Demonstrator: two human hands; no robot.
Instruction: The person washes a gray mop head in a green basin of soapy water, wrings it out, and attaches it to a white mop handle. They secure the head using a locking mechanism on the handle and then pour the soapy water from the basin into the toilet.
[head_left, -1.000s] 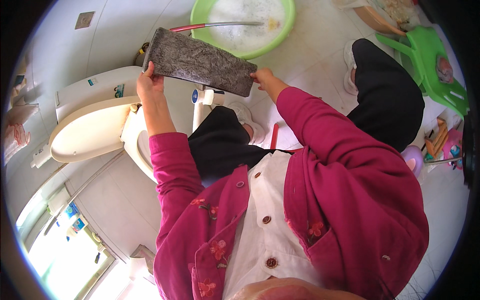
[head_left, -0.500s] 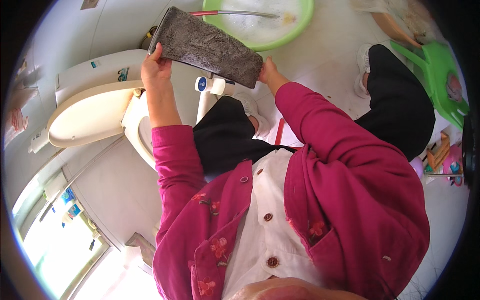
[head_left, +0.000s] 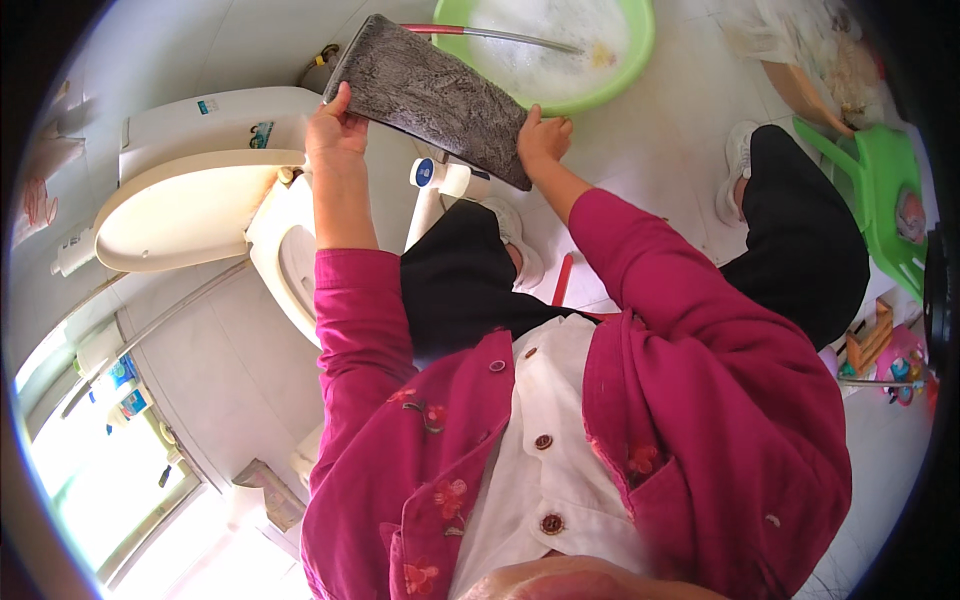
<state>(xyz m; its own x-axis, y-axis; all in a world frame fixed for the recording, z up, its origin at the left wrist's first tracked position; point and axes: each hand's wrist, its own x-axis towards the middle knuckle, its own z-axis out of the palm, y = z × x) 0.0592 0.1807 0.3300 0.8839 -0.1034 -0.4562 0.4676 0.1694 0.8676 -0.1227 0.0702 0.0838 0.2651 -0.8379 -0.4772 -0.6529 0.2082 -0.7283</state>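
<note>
A flat mop head with a grey fluffy pad (head_left: 430, 95) is held up in front of me, tilted down to the right. My left hand (head_left: 338, 132) grips its left end, with the thumb on the pad's face and the fingers partly hidden behind it. At the right end my right hand (head_left: 545, 138) has its fingers curled at the pad's edge. Just beyond the pad stands a light green basin (head_left: 640, 55) of foamy water. A red and silver rod (head_left: 500, 38) stretches from behind the pad over that basin.
To the left is a toilet with its cream lid (head_left: 185, 215) raised. A white object with a round blue end (head_left: 424, 173) stands below the pad. On the right are a green plastic stool (head_left: 885, 200) and several small toys (head_left: 900, 365). A red strip (head_left: 564, 280) lies between my feet.
The whole scene has shifted slightly right in view. My right hand now shows more of its curled fingers at the pad's right edge. The pad stays held at both ends.
</note>
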